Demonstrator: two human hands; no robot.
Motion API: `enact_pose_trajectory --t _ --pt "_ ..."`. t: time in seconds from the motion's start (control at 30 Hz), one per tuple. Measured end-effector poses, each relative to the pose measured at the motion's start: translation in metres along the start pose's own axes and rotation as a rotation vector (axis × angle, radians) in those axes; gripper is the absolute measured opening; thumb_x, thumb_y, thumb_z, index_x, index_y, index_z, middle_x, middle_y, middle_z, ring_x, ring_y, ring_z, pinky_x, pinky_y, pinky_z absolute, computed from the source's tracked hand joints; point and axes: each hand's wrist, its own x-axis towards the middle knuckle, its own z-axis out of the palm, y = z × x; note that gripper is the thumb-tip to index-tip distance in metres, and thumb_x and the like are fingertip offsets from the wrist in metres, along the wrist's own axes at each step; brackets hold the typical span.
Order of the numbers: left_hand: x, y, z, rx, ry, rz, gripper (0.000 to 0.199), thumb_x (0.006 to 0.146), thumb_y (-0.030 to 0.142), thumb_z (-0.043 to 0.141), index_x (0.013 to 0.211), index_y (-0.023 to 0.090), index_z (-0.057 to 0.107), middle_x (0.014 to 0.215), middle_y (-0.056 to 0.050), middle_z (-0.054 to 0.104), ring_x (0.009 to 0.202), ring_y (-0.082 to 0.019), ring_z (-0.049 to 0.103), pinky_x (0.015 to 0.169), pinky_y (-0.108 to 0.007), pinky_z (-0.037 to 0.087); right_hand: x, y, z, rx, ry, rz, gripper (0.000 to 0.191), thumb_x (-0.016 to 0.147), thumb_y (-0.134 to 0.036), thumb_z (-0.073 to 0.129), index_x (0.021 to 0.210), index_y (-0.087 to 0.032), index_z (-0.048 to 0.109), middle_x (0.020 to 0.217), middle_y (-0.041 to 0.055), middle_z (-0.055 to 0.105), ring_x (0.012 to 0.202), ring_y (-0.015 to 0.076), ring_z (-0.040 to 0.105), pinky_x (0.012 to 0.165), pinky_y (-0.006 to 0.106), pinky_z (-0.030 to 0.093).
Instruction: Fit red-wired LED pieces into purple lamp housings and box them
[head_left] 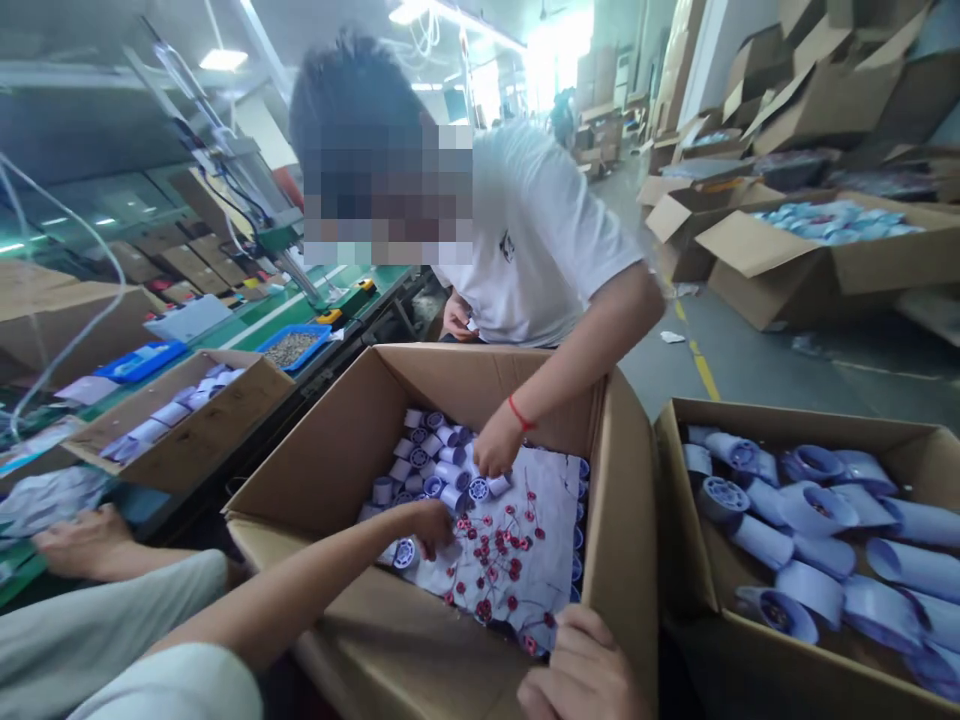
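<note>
My left hand (433, 528) reaches into a large open cardboard box (322, 440), its fingers bent down and closed at the edge of a white sheet (555, 485). What its fingertips hold, if anything, is hidden. Small red pieces with thin dark strands (495, 545) lie scattered over the sheet. Beside and under it sit rows of pale lilac plastic tube pieces (450, 472), some with spoked ends. At the near right, my right hand (585, 665) has its fingers bent over the box's edge. A co-worker's hand (496, 440) with a red wrist cord touches the tube pieces.
On the right stands a box (930, 440) of larger lilac pipe fittings. A conveyor bench (240, 325) on the left holds a carton of tubes (195, 430) and a blue tray (328, 333). Another person's hand (82, 540) rests there. Open cartons (780, 260) stand behind.
</note>
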Motion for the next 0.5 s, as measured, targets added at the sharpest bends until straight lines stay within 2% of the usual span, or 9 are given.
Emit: enact_pose_trajectory --t 0.1,0.17,0.2,0.27,0.37,0.43,0.5 --pt "-0.042 0.012 -0.006 0.299 -0.08 -0.008 0.015 0.087 0.026 0.069 0.082 0.012 0.067 0.071 0.001 0.067 0.059 -0.011 0.062 0.056 -0.025 0.053 0.015 -0.008 -0.004 -0.043 0.059 0.039 0.029 0.09 -0.009 0.047 0.064 -0.022 0.055 0.049 -0.0043 0.057 0.047 0.011 0.054 0.066 0.029 0.051" --pt "-0.077 0.017 -0.005 0.439 -0.107 0.063 0.019 0.078 0.021 0.074 0.064 0.013 0.064 0.052 0.004 0.061 0.049 -0.011 0.058 0.05 -0.023 0.045 0.022 -0.014 -0.006 -0.027 0.121 0.136 0.018 0.093 -0.014 0.049 0.086 -0.019 0.064 0.061 -0.0007 0.068 0.054 0.0137 0.062 0.068 0.029 0.053" --pt "-0.095 0.017 -0.002 0.482 -0.108 0.122 0.019 0.076 0.021 0.074 0.061 0.015 0.064 0.048 0.004 0.06 0.048 -0.012 0.058 0.049 -0.023 0.043 0.025 -0.016 -0.007 -0.001 0.149 0.203 0.017 0.094 -0.019 0.05 0.1 -0.018 0.066 0.07 0.002 0.072 0.059 0.0156 0.066 0.069 0.03 0.054" --pt "-0.127 0.016 0.007 0.521 -0.088 0.26 0.02 0.074 0.026 0.072 0.059 0.017 0.063 0.049 0.004 0.06 0.052 -0.014 0.058 0.051 -0.023 0.04 0.027 -0.019 -0.006 0.107 0.183 0.385 0.03 0.092 -0.03 0.056 0.118 -0.018 0.065 0.087 0.0073 0.076 0.071 0.0204 0.07 0.071 0.033 0.056" --pt "-0.162 0.008 0.024 0.509 -0.032 0.457 0.023 0.073 0.029 0.07 0.057 0.019 0.059 0.057 0.004 0.056 0.057 -0.012 0.051 0.054 -0.022 0.035 0.029 -0.02 -0.001 0.378 0.191 0.669 0.045 0.08 -0.042 0.069 0.12 -0.021 0.068 0.102 0.0109 0.077 0.089 0.0279 0.071 0.083 0.042 0.056" --pt "-0.173 0.001 0.033 0.411 0.018 0.564 0.025 0.072 0.029 0.072 0.054 0.018 0.058 0.059 0.004 0.054 0.058 -0.011 0.045 0.054 -0.022 0.032 0.032 -0.019 0.001 0.499 0.203 0.76 0.044 0.078 -0.047 0.072 0.113 -0.02 0.072 0.097 0.0105 0.078 0.089 0.0287 0.071 0.082 0.041 0.056" --pt "-0.175 -0.008 0.039 0.268 0.047 0.619 0.027 0.07 0.032 0.076 0.054 0.018 0.06 0.058 0.003 0.054 0.059 -0.011 0.045 0.055 -0.023 0.032 0.037 -0.018 0.002 0.569 0.215 0.786 0.041 0.081 -0.052 0.068 0.106 -0.019 0.074 0.085 0.0087 0.078 0.077 0.0253 0.072 0.072 0.037 0.058"
